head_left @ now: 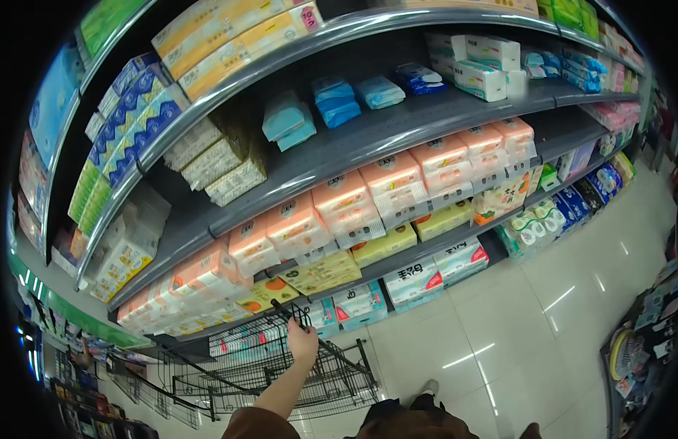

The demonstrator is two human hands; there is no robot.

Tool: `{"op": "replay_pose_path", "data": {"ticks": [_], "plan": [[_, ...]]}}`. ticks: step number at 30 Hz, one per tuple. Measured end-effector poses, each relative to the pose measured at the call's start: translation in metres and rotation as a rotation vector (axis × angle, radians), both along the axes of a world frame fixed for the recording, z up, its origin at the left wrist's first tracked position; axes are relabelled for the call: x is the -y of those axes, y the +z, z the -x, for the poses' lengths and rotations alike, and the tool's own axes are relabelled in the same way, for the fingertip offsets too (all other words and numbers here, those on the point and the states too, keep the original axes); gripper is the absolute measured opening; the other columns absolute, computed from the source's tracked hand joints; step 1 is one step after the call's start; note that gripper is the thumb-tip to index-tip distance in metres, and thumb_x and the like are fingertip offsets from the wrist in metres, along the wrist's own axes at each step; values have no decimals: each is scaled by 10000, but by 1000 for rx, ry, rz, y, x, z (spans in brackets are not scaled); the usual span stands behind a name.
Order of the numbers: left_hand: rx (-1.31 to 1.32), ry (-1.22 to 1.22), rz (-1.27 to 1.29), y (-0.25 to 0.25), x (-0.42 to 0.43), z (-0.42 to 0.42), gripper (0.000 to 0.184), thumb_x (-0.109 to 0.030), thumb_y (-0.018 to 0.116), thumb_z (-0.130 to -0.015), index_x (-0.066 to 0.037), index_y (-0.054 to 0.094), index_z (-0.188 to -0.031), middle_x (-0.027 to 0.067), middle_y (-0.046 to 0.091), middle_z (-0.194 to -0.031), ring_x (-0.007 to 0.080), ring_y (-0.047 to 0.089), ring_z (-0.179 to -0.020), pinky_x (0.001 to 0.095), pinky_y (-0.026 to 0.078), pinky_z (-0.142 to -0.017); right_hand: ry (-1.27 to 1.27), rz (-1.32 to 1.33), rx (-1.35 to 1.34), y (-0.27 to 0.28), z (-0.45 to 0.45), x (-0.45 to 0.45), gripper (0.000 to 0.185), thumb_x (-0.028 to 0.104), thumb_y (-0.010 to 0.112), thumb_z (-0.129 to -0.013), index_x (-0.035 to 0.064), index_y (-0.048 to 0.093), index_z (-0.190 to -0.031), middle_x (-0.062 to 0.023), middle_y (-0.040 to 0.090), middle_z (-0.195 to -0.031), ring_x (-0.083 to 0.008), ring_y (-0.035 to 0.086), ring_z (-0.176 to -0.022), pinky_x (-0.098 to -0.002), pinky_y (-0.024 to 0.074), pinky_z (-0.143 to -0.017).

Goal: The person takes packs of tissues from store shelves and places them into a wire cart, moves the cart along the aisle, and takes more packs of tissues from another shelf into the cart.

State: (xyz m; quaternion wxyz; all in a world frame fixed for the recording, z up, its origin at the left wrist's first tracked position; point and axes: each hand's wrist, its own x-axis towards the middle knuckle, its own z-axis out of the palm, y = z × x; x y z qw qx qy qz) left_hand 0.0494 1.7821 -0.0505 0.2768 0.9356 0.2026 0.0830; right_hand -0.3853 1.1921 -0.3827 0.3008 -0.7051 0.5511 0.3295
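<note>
My left hand (pixel 302 341) reaches forward from a brown sleeve, its fingers wrapped round a dark bar (pixel 282 309) at the edge of a black wire cart (pixel 339 377). The cart's open wire mesh stands on the floor beside the lowest shelf, left of my body. Just beyond my hand are yellow packs (pixel 321 274) with fruit pictures and, lower down, blue-and-white tissue packs (pixel 359 304). A row of peach-coloured tissue packs (pixel 299 225) lines the shelf above them. My right hand does not show.
Curved grey shelves (pixel 310 157) hold blue packs (pixel 336 101), white tissue boxes (pixel 479 79) and large yellow cartons (pixel 233 44). Glossy floor tiles (pixel 492 314) extend to the right. A display of mixed goods (pixel 635 351) stands at the right edge. My shoe (pixel 430 387) shows below.
</note>
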Motion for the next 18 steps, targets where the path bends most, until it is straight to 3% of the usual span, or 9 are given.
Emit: {"op": "replay_pose_path", "data": {"ticks": [7, 8, 10, 12, 14, 15, 16, 17, 18], "plan": [[21, -2, -49, 0, 7, 7, 521, -120, 655, -894, 54, 483, -1354, 240, 677, -1263, 374, 691, -1093, 454, 550, -909, 87, -358, 83, -75, 4, -148, 268, 217, 526, -988, 82, 692, -1149, -193, 632, -1319, -332, 602, -1239, -442, 478, -1029], [28, -6, -58, 1, 7, 6, 510, -120, 652, -893, 52, 490, -1344, 237, 682, -1255, 381, 688, -1099, 457, 547, -915, 220, -405, 166, -84, -13, -172, 260, 208, 525, -986, 84, 695, -1139, -195, 630, -1319, -332, 602, -1239, -440, 477, -1029], [48, -6, -95, -6, 3, 5, 469, -120, 643, -892, 47, 512, -1311, 229, 691, -1242, 401, 675, -1123, 461, 538, -935, 908, -298, 482, -75, -77, -196, 234, 154, 536, -948, 50, 681, -1099, -191, 647, -1257, -342, 591, -1240, -457, 475, -1038], [53, 1, -88, -6, 2, 7, 476, -122, 642, -892, 49, 513, -1317, 230, 689, -1245, 400, 673, -1130, 458, 537, -942, 1422, 64, 612, 41, -151, -186, 317, 274, 536, -965, 107, 681, -1192, -205, 691, -1076, -392, 663, -1023, -474, 521, -953], [38, 10, -90, -8, 3, 7, 491, -123, 638, -895, 55, 509, -1334, 232, 687, -1247, 400, 672, -1130, 457, 540, -943, 1260, -214, 381, -94, -199, -185, 318, 264, 570, -932, 88, 688, -1168, -200, 700, -1106, -388, 652, -1118, -490, 492, -1037], [16, 17, -79, -6, 4, 7, 492, -127, 633, -905, 61, 508, -1342, 233, 683, -1253, 399, 674, -1125, 459, 547, -934, 798, -233, 580, -85, -216, -173, 339, 283, 585, -928, 69, 693, -1167, -205, 720, -1085, -386, 677, -1079, -486, 522, -990], [26, 10, -98, -7, 2, 7, 485, -129, 632, -910, 62, 511, -1339, 234, 680, -1257, 398, 675, -1123, 459, 551, -930, 590, -242, 508, -77, -237, -159, 335, 286, 597, -931, 56, 696, -1155, -211, 711, -1150, -388, 661, -1118, -482, 531, -971], [39, 0, -114, -10, 0, 5, 478, -131, 631, -914, 63, 514, -1335, 234, 677, -1262, 398, 675, -1120, 459, 554, -925, 625, -200, 459, -90, -258, -144, 310, 255, 588, -942, 44, 692, -1144, -239, 711, -1131, -414, 666, -1102, -491, 538, -952], [61, 38, -74, -11, 1, 4, 481, -119, 658, -863, 39, 536, -1300, 215, 702, -1227, 382, 668, -1146, 442, 529, -963, 321, 13, 616, -72, -270, -144, 272, 220, 582, -947, 42, 695, -1118, -252, 720, -1052, -426, 685, -1037, -497, 546, -915]]}}
